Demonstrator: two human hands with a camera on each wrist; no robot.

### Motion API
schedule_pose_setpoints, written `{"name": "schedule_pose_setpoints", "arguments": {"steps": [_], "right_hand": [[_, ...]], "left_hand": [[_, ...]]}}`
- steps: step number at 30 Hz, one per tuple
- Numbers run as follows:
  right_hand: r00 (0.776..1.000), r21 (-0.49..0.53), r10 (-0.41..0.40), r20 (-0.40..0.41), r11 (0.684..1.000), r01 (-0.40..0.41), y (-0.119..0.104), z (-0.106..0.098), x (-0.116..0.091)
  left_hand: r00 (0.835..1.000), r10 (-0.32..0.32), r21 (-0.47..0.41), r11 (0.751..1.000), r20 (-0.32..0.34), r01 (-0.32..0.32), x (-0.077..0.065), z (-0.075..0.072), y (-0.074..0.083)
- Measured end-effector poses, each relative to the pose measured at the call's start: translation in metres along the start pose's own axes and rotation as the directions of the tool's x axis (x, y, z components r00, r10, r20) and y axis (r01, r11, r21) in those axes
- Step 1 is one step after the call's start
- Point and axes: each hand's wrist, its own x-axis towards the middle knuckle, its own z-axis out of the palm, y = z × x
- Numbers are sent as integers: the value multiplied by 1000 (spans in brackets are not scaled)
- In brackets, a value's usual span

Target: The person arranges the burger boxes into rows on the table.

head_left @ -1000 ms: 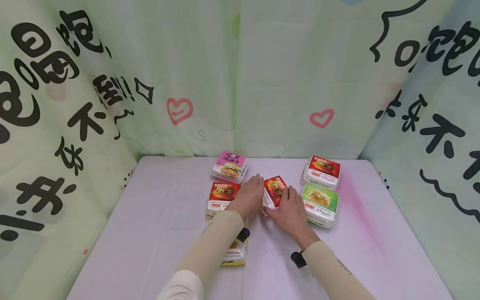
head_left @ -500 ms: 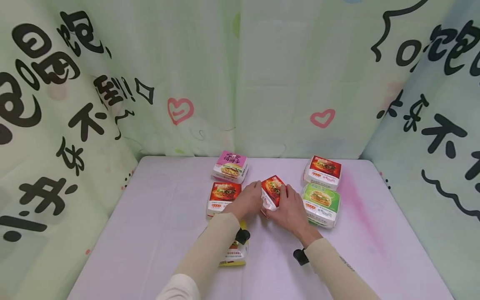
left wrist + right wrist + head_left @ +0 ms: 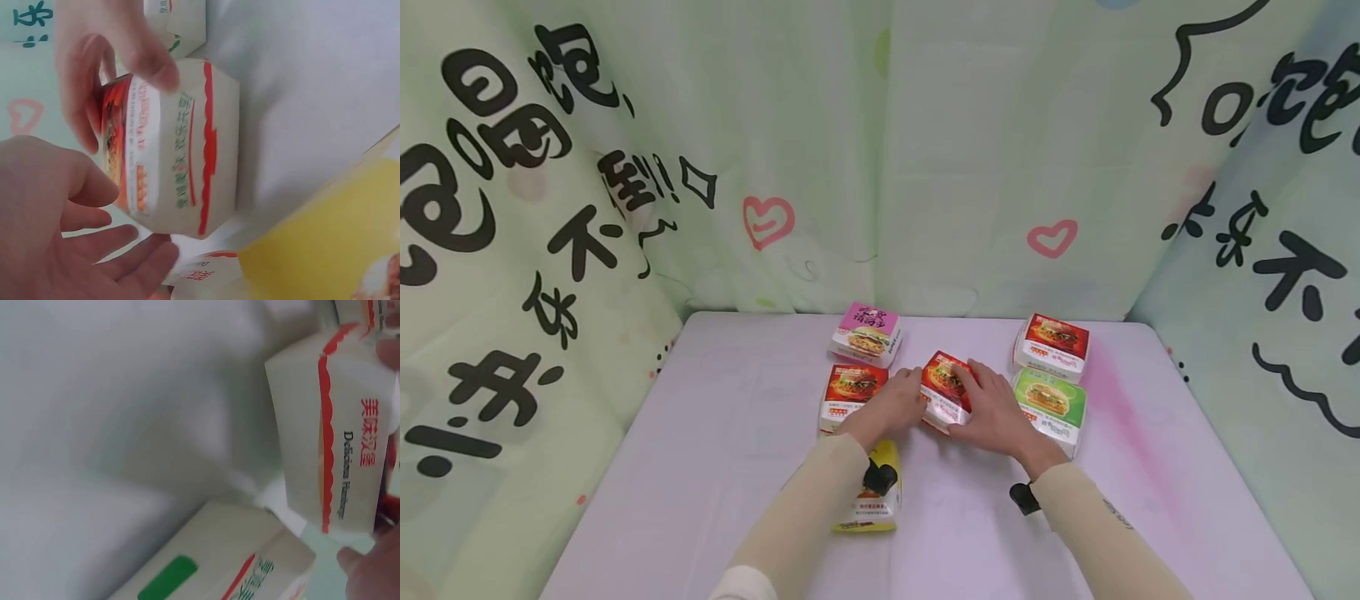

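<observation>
A red-and-white hamburger box (image 3: 942, 382) sits slightly turned in the middle of the table, between both hands. My right hand (image 3: 996, 414) holds it from the right, with the thumb on its near face and fingers at its far side. In the left wrist view that thumb presses the printed side of the hamburger box (image 3: 181, 144). My left hand (image 3: 889, 408) is at the box's left side, its loosely bent fingertips right at the edge. The right wrist view shows the hamburger box (image 3: 334, 437) from its right end.
Left of the hands stand a pink box (image 3: 867, 335), another red box (image 3: 853, 387) and a yellow box (image 3: 886, 504) partly behind my left forearm. On the right, a red box (image 3: 1052, 343) stands behind a green box (image 3: 1051, 400). A printed curtain (image 3: 962, 167) surrounds the table (image 3: 737, 433).
The hamburger box has shifted slightly left, towards my left hand. My right hand has moved a little right, with its fingers spread wider. The head view has turned slightly left.
</observation>
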Motion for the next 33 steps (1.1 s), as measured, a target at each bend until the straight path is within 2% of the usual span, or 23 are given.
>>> {"name": "schedule_pose_setpoints", "arguments": {"steps": [4, 8, 16, 20, 24, 28, 33], "right_hand": [[996, -16, -79, 48, 997, 80, 10, -5, -2], [990, -22, -116, 82, 993, 119, 17, -7, -5], [991, -23, -101, 87, 994, 104, 19, -3, -6], [996, -28, -58, 64, 998, 60, 18, -2, -7], [999, -34, -32, 33, 999, 33, 18, -1, -9], [1000, -22, 5, 4, 1000, -5, 17, 0, -12], [998, -19, 56, -1, 998, -56, 16, 4, -16]], "left_hand": [[1000, 6, 27, 1000, 5, -6, -7, -1, 1], [1000, 8, 44, 999, -4, -8, -9, 1, 0], [999, 1, 71, 997, -41, 2, -5, 4, 1], [997, 46, 113, 993, -68, -38, -2, 4, 3], [987, 122, 230, 968, -101, -96, 1, 6, 6], [979, 167, 336, 934, -113, -120, 4, 8, 8], [978, 192, 405, 903, -75, -147, 5, 10, 11]]}}
